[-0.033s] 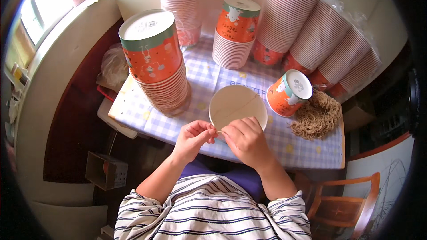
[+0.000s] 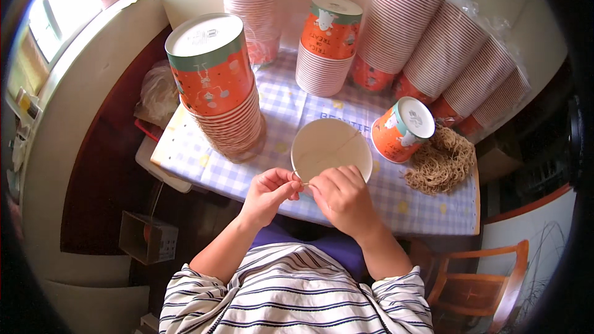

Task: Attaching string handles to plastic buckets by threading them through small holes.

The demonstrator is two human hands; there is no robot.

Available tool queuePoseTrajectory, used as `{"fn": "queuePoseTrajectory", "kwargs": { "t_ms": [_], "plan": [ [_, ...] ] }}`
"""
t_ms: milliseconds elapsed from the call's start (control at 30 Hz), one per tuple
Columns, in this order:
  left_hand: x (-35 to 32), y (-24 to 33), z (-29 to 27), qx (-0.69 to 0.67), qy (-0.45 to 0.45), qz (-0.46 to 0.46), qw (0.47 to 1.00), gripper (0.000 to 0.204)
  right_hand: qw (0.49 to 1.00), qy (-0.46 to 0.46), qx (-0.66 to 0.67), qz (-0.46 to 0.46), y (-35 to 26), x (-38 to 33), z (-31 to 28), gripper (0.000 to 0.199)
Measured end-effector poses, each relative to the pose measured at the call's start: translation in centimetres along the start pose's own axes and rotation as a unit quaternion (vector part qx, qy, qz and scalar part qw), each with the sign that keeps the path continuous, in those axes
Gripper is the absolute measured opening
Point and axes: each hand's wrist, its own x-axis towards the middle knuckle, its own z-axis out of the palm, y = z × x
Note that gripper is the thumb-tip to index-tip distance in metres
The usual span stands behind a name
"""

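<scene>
A paper bucket (image 2: 322,146) stands mouth up before me at the table's near edge, its white inside showing. Thin tan twine (image 2: 339,149) runs across its mouth. Over the near rim, my left hand (image 2: 270,193) pinches the twine between thumb and fingertips. Close beside it, my right hand (image 2: 341,196) is closed on the twine too, knuckles up; its fingertips are partly hidden. A short bit of twine shows between the two hands. To the right, a tangled heap of tan twine (image 2: 440,162) lies beside a small upside-down orange bucket (image 2: 398,131).
A tall stack of upturned orange buckets (image 2: 213,83) stands at the left, a shorter stack (image 2: 328,49) at the back. Plastic-wrapped stacks (image 2: 427,43) lean at the back right. Checked cloth covers the table (image 2: 281,96). A wooden chair (image 2: 473,281) stands at lower right.
My right hand has dipped very slightly. My left hand, the twine and the buckets look the same.
</scene>
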Motion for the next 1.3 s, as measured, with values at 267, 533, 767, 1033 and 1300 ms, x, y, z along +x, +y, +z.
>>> {"fn": "queuePoseTrajectory", "kwargs": {
  "t_ms": [267,533,767,1033,1300],
  "plan": [
    [-1.9,-2.2,0.1,0.053,0.012,0.097,0.994,0.01,0.99,0.075,0.004,0.123,-3.7,-3.6,2.2,0.017],
    [-2.2,-4.2,0.7,0.116,0.083,0.141,0.98,0.008,0.976,0.152,-0.006,0.157,-2.3,-4.9,5.2,0.019],
    [-1.4,-4.4,1.2,-0.183,0.103,-0.05,0.976,0.007,0.972,0.175,-0.008,0.158,-0.7,-6.1,7.9,0.021],
    [-1.4,-3.5,1.6,-0.226,0.106,-0.117,0.961,0.007,0.896,0.182,0.277,0.296,-1.0,-5.2,8.0,0.011],
    [-1.6,-3.0,1.6,-0.199,0.121,-0.114,0.966,0.009,0.793,0.129,0.497,0.329,-0.6,-5.9,8.3,0.011]
  ]
}}
